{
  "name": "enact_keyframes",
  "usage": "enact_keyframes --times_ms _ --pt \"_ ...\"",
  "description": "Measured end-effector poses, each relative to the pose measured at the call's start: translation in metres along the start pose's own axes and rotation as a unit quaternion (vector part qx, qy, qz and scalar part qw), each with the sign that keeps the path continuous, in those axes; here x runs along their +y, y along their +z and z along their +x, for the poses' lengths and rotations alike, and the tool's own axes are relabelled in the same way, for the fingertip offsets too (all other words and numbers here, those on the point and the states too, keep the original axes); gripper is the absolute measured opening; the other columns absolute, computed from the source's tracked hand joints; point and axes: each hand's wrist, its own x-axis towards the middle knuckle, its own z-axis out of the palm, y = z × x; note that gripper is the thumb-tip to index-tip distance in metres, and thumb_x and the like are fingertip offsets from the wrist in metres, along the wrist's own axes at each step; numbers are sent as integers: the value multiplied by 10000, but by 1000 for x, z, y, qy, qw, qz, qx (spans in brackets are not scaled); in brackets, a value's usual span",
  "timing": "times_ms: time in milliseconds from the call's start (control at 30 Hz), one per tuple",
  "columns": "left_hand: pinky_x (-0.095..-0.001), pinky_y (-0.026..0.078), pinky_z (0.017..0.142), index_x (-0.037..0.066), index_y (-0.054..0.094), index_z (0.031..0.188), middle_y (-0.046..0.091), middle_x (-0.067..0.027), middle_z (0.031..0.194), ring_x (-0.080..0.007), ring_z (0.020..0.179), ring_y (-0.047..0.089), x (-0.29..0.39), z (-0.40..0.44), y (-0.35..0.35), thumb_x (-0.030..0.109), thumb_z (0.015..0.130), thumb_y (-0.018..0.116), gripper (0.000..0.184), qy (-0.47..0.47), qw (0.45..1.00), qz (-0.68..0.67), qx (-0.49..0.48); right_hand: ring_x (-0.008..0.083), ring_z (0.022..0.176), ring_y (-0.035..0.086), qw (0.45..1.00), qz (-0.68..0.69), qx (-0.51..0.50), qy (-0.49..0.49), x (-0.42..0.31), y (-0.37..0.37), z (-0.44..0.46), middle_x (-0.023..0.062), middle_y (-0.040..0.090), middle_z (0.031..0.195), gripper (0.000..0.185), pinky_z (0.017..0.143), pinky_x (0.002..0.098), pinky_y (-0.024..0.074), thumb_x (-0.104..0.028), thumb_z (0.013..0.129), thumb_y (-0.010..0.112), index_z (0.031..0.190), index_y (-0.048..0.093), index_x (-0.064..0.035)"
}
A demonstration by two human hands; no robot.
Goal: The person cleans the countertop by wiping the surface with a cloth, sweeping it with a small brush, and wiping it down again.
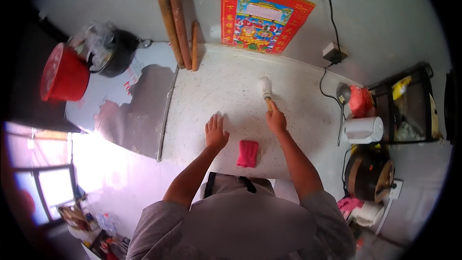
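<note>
Nearest you, the pink cloth point(248, 153) is lying folded on the worktop point(308, 110), close to its front edge. Just beyond the cloth and to its left, your left hand point(216, 133) is resting palm down with its fingers spread, probably steadying your lean; keeping weight there is likely freeing the other arm. Beyond the cloth and to its right, your right hand point(276, 118) is closing around the handle of a white-headed brush point(265, 88), which is pointing away from you. The head is lying farther from the cloth than either hand and seems to be touching the surface; how hard you are pressing, you cannot tell from here. Dark specks are dotting the surface around it, so short, even, overlapping strokes with a loose wrist are probably suiting it best. Farthest from the cloth, wooden poles point(168, 19) are leaning at the wall, so sideways strokes are needing some care near their feet.
</note>
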Motion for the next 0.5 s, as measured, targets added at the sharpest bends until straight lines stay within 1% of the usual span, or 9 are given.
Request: enact_keyframes --times_ms 67,133,200,300,367,400,433,467,500 --pt "-538 228 1169 95 414 1430 312 -183 1551 -367 1452 258 4 -11 4 182 808 642 669 -15 999 4 41 377 807 695 995 3 -99 -16 -20 13 -11 189 723 1006 523 770 449 548 -201 925 530 1439 482 -112" --pt "-522 277 1146 90 455 1383 379 -185 1504 -373 1412 326 11 -23 10 145 797 643 619 -20 996 4 89 359 767 691 976 -31 -150 -155 -24 45 -38 189 721 912 523 720 440 547 -189 920 538 1435 489 -108" --pt "-498 310 1120 87 497 1306 453 -166 1425 -364 1347 397 19 -31 15 108 776 640 549 -27 988 -64 139 330 737 679 949 95 -165 -251 -23 60 -61 187 689 813 502 711 451 539 -227 908 541 1408 538 -178" --pt "-468 363 1063 85 547 1187 535 -146 1295 -352 1242 478 30 -41 13 56 753 632 442 4 983 -74 167 225 657 654 950 223 -149 -163 0 47 -58 151 671 738 503 636 392 526 -214 932 523 1434 518 -190" --pt "-462 392 1025 84 569 1130 566 -138 1235 -350 1191 509 37 -50 13 38 747 629 391 23 983 -62 171 135 560 577 970 195 -97 -110 17 19 -43 106 690 764 496 523 328 485 -189 949 522 1445 509 -178" --pt "-465 403 1009 82 578 1114 574 -137 1219 -350 1175 516 40 -54 15 37 746 630 375 26 983 -62 174 146 616 623 973 188 -37 -132 33 16 -33 123 720 876 502 561 337 512 -182 951 519 1452 497 -170" --pt "-467 414 993 81 587 1098 582 -135 1203 -351 1160 524 43 -57 18 36 745 631 358 28 982 -61 177 223 759 701 977 187 -21 -101 38 3 -30 158 724 1053 505 667 369 550 -187 945 519 1448 493 -152" --pt "-467 413 995 83 587 1099 582 -135 1205 -351 1160 524 44 -61 21 38 746 631 358 27 982 -65 175 319 925 712 984 152 -15 -91 52 1 -22 183 684 1192 515 785 406 553 -204 931 532 1440 491 -138" --pt "-466 412 996 84 588 1099 581 -134 1206 -351 1160 523 44 -65 23 41 748 631 357 26 982 -69 173 348 951 701 983 160 1 -92 59 -1 -21 186 684 1185 517 807 418 546 -215 924 539 1433 495 -135"
